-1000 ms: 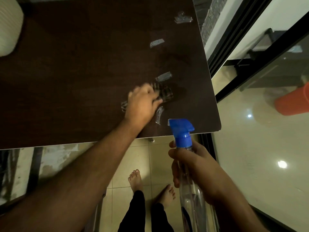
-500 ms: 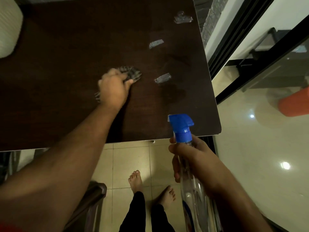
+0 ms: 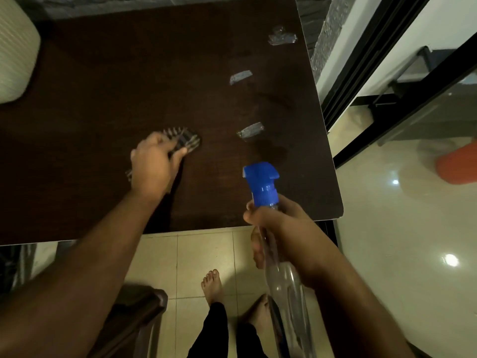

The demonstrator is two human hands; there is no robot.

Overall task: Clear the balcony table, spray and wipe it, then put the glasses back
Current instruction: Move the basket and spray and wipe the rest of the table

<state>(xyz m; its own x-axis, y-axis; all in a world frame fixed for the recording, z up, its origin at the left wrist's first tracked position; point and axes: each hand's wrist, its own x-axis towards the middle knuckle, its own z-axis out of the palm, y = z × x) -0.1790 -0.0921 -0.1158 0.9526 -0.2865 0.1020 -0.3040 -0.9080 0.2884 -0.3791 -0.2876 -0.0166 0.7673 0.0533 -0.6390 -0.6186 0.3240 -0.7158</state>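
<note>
Cloth (image 3: 184,140) down on the dark surface (image 3: 103,104), roughly mid-width and nearer the front edge than the back, bunched under the left hand (image 3: 153,167). Fingers curled over it, thumb along its right side, a striped corner poking out ahead of the knuckles. Blurred, so probably mid-stroke. Soft and limp by the look of it, light, sure to fold and drag unless pressed flat; best held as now, gathered under the palm with weight on top rather than pinched by an edge.

Just past the front right corner, bottle (image 3: 284,277) gripped by the right hand (image 3: 286,236) around the neck below the blue trigger head (image 3: 262,183), nozzle toward the surface. Clear plastic, stiff enough, likely slick if wet, so the neck is the sure place to hold. Finger on the trigger or not, impossible to tell.

Along the right edge, greyish patches (image 3: 250,130), (image 3: 240,76), (image 3: 281,38), running front to back toward the back right corner. Spray or stuck residue, hard to say. Not yet wiped, from the look of things.

No glasses on the surface, so clearing appears done, wiping in hand. Pale cushion (image 3: 15,52) at the back left corner. Tiled floor (image 3: 201,254) and bare feet (image 3: 211,285) below the front edge.
</note>
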